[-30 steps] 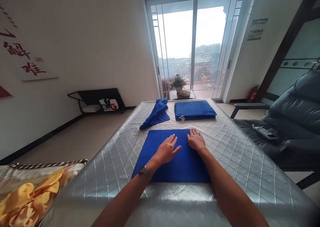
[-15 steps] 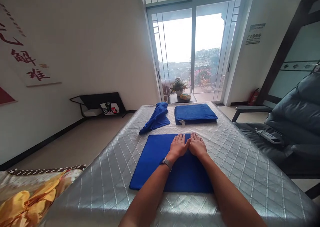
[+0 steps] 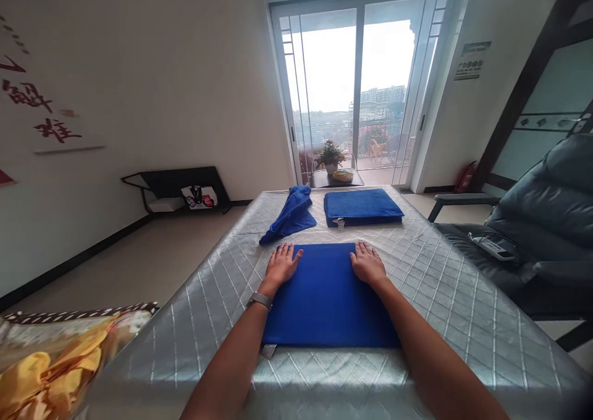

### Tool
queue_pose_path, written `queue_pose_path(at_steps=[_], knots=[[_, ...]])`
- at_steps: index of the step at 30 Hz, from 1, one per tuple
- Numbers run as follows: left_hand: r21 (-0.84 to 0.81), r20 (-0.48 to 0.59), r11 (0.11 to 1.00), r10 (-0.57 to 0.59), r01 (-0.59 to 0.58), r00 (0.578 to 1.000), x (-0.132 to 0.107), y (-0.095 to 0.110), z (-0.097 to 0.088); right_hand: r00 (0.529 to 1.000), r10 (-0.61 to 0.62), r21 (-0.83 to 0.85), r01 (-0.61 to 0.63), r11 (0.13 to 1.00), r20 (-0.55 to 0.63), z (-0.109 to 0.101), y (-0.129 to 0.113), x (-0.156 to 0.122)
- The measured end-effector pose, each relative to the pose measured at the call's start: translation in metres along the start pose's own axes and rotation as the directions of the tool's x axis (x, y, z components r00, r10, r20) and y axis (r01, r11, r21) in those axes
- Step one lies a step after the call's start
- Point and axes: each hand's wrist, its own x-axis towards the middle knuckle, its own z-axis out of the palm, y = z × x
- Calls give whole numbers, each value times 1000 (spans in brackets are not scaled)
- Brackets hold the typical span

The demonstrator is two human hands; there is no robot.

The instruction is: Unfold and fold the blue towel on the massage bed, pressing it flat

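Note:
A blue towel [image 3: 327,296] lies flat on the silver quilted bed [image 3: 454,296] in front of me. My left hand [image 3: 281,264] rests palm down on the towel's far left corner, fingers stretched out. My right hand [image 3: 367,263] lies flat on the far right corner, fingers also spread. A watch sits on my left wrist. Beyond the towel, a neatly folded blue towel [image 3: 361,206] lies at the far right of the bed. A crumpled blue towel [image 3: 291,215] sits to its left.
A dark reclining chair [image 3: 532,222] stands right of the bed. A yellow patterned cushion [image 3: 55,358] lies at the lower left. A low black shelf [image 3: 180,188] stands against the left wall. A potted plant [image 3: 330,155] sits before the glass balcony doors.
My left hand slid from beside the right hand out to the towel's left corner. The towel now looks narrower and squarer than before.

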Motion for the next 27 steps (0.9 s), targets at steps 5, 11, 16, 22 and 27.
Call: queue_pose_path(at_steps=[5, 11, 16, 22, 27], knots=[[18, 30, 1000, 0, 0, 1000, 5, -6, 3, 1000, 5, 3, -5, 1000, 8, -2, 0, -1], [18, 22, 999, -36, 35, 999, 7, -19, 4, 1000, -2, -1, 2, 1000, 7, -2, 0, -1], [8, 7, 999, -37, 36, 999, 9, -24, 10, 1000, -6, -6, 6, 1000, 6, -3, 0, -1], [9, -19, 1000, -16, 17, 1000, 12, -28, 16, 1000, -16, 25, 16, 1000, -1, -5, -1, -4], [17, -28, 1000, -5, 6, 1000, 13, -31, 17, 999, -34, 55, 35, 998, -13, -8, 4, -7]])
